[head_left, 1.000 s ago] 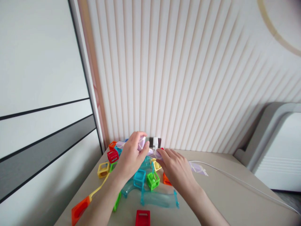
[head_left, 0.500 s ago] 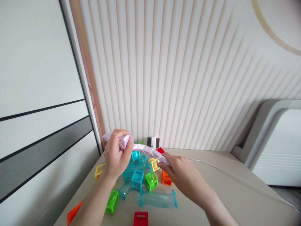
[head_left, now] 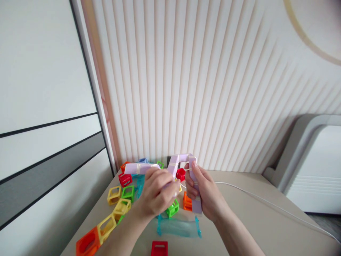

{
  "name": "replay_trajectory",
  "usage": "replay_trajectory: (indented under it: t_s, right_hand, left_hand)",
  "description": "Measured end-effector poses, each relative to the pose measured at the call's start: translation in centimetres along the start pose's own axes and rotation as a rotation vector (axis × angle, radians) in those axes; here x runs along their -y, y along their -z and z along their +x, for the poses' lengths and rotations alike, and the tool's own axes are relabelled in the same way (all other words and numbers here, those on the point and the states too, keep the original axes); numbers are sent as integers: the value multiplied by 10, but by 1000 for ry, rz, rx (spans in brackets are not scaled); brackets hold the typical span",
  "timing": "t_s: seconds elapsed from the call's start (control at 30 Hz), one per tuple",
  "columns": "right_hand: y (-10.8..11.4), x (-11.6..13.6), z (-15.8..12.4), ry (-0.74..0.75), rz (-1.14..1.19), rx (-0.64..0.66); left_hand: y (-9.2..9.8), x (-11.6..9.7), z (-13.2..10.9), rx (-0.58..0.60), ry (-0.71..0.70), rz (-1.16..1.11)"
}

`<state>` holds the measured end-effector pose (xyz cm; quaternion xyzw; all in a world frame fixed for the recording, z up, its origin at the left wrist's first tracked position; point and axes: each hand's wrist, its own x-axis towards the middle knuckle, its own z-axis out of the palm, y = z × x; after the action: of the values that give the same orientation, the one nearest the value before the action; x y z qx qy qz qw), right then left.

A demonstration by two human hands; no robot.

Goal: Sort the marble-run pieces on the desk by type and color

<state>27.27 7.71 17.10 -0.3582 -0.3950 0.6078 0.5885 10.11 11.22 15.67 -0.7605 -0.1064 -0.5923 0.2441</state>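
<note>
A lavender snake puzzle (head_left: 140,168) with pale seams between its segments is held up above the table. My left hand (head_left: 160,190) is closed around its middle, knuckles facing me, hiding several segments. From that hand a straight stretch points left, and another part rises and bends over to the right. My right hand (head_left: 201,185) grips the end that hangs down on the right, thumb on top and fingers wrapped behind it. Below the hands lie a green open cube (head_left: 173,208), an orange open cube (head_left: 187,202) and a clear blue track piece (head_left: 179,227).
Yellow cube frames (head_left: 106,226), a larger orange piece (head_left: 87,242) and red blocks (head_left: 160,249) lie about the table (head_left: 229,213). A white cable (head_left: 255,193) crosses its right side. The ribbed wall (head_left: 170,89) stands behind, a white cabinet (head_left: 48,71) at left.
The snake puzzle went from a long, nearly straight line to a bent shape. My left hand moved right and down, and my right hand turned upright, bringing its end to hang downward.
</note>
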Motion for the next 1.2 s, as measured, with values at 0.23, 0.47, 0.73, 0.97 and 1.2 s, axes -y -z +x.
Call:
replay_trajectory:
  t_s: [0.23, 0.47, 0.73, 0.97, 1.2]
  right_hand:
    - [-2, -6, 1, 131, -43, -73]
    - [13, -22, 9, 499, -637, -233]
    - [29, -7, 4, 718, -1105, -351]
    - [40, 8, 6, 543, -814, -273]
    - [42, 14, 5, 498, -752, -196]
  left_hand:
    - [-4, -3, -9, 64, -98, -8]
    - [-10, 1, -7, -141, 273, -170]
    - [-7, 10, -7, -124, 476, -263]
    - [16, 49, -7, 216, 205, 20]
    - [19, 55, -10, 478, 251, 127]
